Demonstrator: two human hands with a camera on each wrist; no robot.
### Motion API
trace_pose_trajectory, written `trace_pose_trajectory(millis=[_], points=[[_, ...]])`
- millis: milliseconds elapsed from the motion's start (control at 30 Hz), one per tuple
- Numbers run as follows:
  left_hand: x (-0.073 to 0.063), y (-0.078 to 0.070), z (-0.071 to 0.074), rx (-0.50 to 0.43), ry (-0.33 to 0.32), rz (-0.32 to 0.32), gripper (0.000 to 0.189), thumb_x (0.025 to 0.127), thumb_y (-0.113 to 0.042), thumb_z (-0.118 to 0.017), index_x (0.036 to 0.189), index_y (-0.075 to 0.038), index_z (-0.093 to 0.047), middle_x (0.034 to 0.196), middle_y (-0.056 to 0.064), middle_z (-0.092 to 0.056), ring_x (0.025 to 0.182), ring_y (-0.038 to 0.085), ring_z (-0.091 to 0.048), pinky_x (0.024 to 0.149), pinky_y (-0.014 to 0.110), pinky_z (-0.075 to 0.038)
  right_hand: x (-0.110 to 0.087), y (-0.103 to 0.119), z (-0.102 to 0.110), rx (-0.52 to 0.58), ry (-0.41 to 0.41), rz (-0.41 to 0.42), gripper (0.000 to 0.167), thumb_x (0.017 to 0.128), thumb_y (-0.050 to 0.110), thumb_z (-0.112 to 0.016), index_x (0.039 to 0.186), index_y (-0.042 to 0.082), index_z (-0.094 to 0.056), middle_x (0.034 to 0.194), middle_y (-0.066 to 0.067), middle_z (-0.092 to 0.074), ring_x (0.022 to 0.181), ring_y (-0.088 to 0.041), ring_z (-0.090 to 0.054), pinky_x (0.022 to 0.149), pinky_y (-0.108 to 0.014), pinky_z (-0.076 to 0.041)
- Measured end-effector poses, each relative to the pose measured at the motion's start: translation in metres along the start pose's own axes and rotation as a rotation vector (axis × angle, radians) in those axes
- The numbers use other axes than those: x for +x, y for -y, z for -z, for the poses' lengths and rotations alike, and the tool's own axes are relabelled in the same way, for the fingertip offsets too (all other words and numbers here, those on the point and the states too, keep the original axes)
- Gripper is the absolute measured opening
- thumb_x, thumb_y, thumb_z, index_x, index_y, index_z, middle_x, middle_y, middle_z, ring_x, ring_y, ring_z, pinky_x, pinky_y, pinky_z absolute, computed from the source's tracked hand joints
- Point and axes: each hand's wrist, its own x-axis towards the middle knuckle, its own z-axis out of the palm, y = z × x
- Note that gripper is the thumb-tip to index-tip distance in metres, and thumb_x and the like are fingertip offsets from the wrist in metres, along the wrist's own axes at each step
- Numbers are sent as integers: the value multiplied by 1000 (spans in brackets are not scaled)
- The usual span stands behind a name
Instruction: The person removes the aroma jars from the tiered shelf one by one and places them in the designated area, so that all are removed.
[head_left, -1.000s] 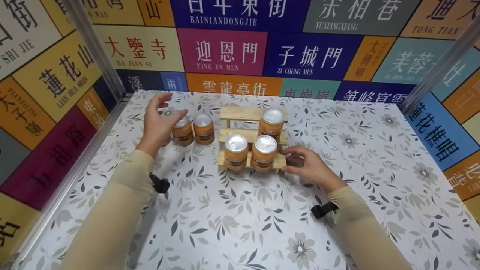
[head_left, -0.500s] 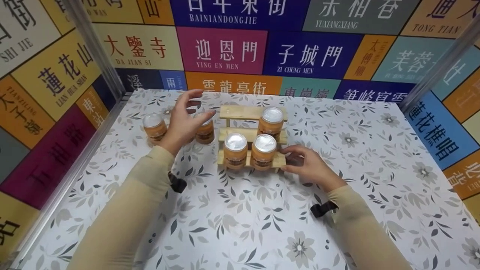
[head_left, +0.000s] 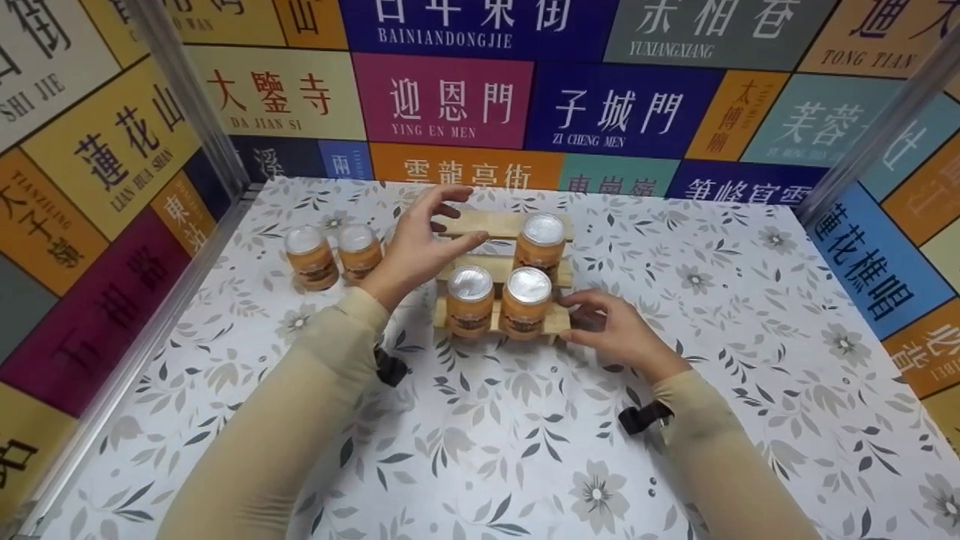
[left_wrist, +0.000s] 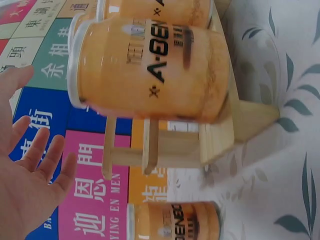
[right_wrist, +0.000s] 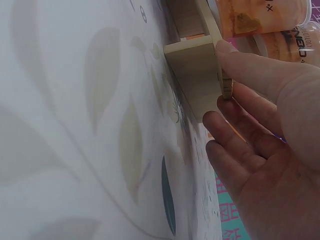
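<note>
My left hand [head_left: 421, 244] is over the left end of a three-step wooden rack [head_left: 502, 223], its fingers spread and nothing in them. In the left wrist view, the fingers stay apart from the nearest orange jar [left_wrist: 155, 70]. Two silver-lidded jars, a left one [head_left: 470, 304] and a right one [head_left: 526, 304], stand on the lowest step. Another jar [head_left: 541, 241] stands higher up at the right. My right hand [head_left: 619, 330] pinches the right end of the lowest step; in the right wrist view the thumb [right_wrist: 240, 57] lies against the board's edge.
Left of the rack, two similar jars, an outer [head_left: 311, 259] and an inner one [head_left: 360, 253], stand on the flower-patterned tabletop [head_left: 480, 450]. A third there is mostly hidden by my left hand. A colourful sign-covered wall [head_left: 442, 105] closes off the back.
My left hand has travelled right, from above the loose jars to the rack's left end, uncovering the outer jars. The right hand keeps its hold, and the jars have not moved.
</note>
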Motion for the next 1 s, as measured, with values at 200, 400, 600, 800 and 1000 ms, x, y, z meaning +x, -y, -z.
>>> trace_pose_trajectory(millis=[200, 400, 600, 800, 1000], points=[[8, -7, -12, 9, 51, 34, 64, 84, -29, -86, 141, -17, -59, 139, 6, -57, 121, 31, -57, 99, 43, -55, 1, 0, 2, 34, 4, 18, 51, 82, 2, -84, 129, -1, -65, 135, -20, -61, 123, -37, -63, 111, -43, -49], [14, -13, -24, 66, 124, 84, 63, 84, -31, -86, 140, -17, -59, 139, 4, -57, 120, 27, -58, 94, 34, -56, 0, 0, 1, 63, 1, 25, 50, 82, -3, -82, 129, -4, -65, 134, -22, -61, 123, -39, -63, 111, -43, -49], [15, -13, -31, 102, 209, 122, 62, 85, -33, -85, 139, -18, -59, 138, 4, -57, 123, 27, -59, 97, 37, -54, 0, -1, -2, 63, 7, 17, 50, 83, 0, -83, 129, -2, -64, 135, -22, -61, 125, -38, -63, 112, -42, -49], [19, -14, -40, 78, 257, 148, 63, 85, -35, -85, 138, -17, -59, 139, 6, -60, 123, 26, -62, 100, 36, -54, -2, 0, -1, 62, 5, -4, 52, 82, 1, -84, 130, 0, -65, 135, -21, -61, 125, -38, -63, 111, -41, -49], [24, -16, -45, 65, 295, 201, 64, 85, -37, -86, 139, -20, -58, 138, 4, -61, 125, 26, -62, 102, 37, -54, -1, 0, -1, 82, 2, 7, 51, 82, -2, -83, 129, -1, -64, 134, -22, -61, 124, -39, -64, 112, -43, -49]])
